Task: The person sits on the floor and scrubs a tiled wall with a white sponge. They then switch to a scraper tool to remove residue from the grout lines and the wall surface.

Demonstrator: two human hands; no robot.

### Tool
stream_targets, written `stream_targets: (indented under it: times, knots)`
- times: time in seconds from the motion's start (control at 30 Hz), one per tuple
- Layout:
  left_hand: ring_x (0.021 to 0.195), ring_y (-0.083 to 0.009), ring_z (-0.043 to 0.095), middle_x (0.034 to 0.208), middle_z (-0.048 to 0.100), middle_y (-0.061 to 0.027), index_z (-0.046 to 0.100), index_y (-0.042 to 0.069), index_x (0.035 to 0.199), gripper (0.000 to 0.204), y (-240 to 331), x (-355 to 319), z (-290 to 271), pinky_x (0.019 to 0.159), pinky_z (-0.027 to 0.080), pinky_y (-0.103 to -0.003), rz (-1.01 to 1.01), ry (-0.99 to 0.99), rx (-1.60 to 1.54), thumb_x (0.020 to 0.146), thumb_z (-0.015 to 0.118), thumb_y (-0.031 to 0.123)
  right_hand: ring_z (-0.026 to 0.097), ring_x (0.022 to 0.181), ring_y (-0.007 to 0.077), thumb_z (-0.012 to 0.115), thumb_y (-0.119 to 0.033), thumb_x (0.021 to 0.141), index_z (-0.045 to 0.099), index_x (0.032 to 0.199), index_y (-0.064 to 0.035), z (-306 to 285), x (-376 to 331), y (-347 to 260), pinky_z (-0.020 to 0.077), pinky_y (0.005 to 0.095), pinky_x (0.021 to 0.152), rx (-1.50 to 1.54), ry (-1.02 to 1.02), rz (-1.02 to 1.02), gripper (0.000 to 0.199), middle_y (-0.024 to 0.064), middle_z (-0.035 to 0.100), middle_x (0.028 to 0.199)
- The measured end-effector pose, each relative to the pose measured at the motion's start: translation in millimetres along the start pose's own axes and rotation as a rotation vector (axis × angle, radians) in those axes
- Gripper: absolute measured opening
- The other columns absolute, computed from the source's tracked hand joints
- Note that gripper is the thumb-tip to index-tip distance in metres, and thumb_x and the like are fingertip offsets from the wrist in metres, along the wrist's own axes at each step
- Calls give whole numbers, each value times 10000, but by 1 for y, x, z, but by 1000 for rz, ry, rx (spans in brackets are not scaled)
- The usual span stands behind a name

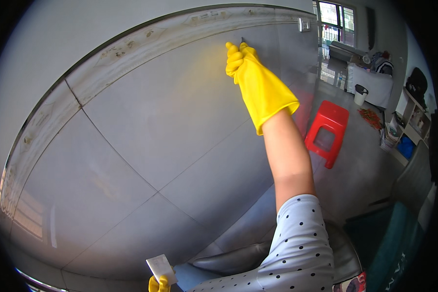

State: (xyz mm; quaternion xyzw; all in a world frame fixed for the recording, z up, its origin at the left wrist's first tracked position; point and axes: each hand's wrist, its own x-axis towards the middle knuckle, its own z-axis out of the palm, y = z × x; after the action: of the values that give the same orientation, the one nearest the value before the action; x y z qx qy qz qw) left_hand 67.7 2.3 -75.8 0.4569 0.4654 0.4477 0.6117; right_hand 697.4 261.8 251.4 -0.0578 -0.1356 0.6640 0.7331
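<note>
My right hand [239, 59], in a long yellow rubber glove, reaches up to the glossy grey tiled wall [146, 141], just under its patterned border strip [126, 48]. Its fingers are closed, and a small dark pointed tip [243, 40] sticks out above them; the rest of that tool is hidden in the glove. At the bottom of the view my left hand [159, 284], also in a yellow glove, grips a flat white rectangular pad [160, 266] by its lower end. Most of that hand is cut off by the frame edge.
A red plastic stool [327, 131] stands on the floor right of my outstretched arm. Beyond it are a white bin [360, 94], a covered sofa [370, 85], a loaded shelf [416, 117] and a window [337, 22]. Dark leather seating [233, 256] is close below me.
</note>
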Motion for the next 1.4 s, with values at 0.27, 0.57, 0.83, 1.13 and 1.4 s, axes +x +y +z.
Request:
stream_targets:
  times: [0.27, 0.57, 0.83, 1.13, 1.4]
  knots:
    - [927, -125, 561, 1064, 632, -26, 590, 77, 1228, 373, -2, 3, 6, 799, 461, -298, -5, -8, -4, 999, 697, 352, 430, 457, 79, 409, -582, 1055, 709, 974, -91, 1, -9, 0, 343, 261, 409, -131, -113, 140, 581, -34, 653, 703]
    - [940, -134, 567, 1080, 634, -39, 585, 73, 1234, 386, -2, 0, 7, 809, 465, -305, -3, -13, -9, 996, 697, 356, 440, 460, 77, 435, -572, 1044, 711, 966, -85, 11, -11, 8, 354, 257, 411, -169, -39, 178, 566, -21, 657, 702]
    - [951, -143, 573, 1093, 636, -50, 581, 69, 1240, 397, -2, -5, 6, 818, 469, -312, 8, -11, -19, 994, 697, 359, 408, 436, 67, 417, -587, 1046, 722, 959, -80, 13, -4, 22, 318, 261, 386, -256, 0, 104, 598, -7, 674, 695]
    - [964, -153, 579, 1109, 639, -62, 577, 65, 1246, 410, -7, -7, -2, 828, 473, -319, 34, -33, -35, 991, 698, 362, 441, 433, 94, 451, -618, 1027, 694, 975, -82, 17, -1, 23, 325, 262, 398, -215, 73, -18, 591, 18, 711, 744]
    - [1132, -277, 677, 1263, 671, -209, 539, -22, 1297, 625, 23, -31, 34, 987, 534, -382, 132, 18, -89, 947, 723, 461, 460, 421, 86, 372, -646, 1049, 698, 814, -85, -9, -43, 159, 291, 275, 358, -621, 234, -62, 689, 30, 660, 639]
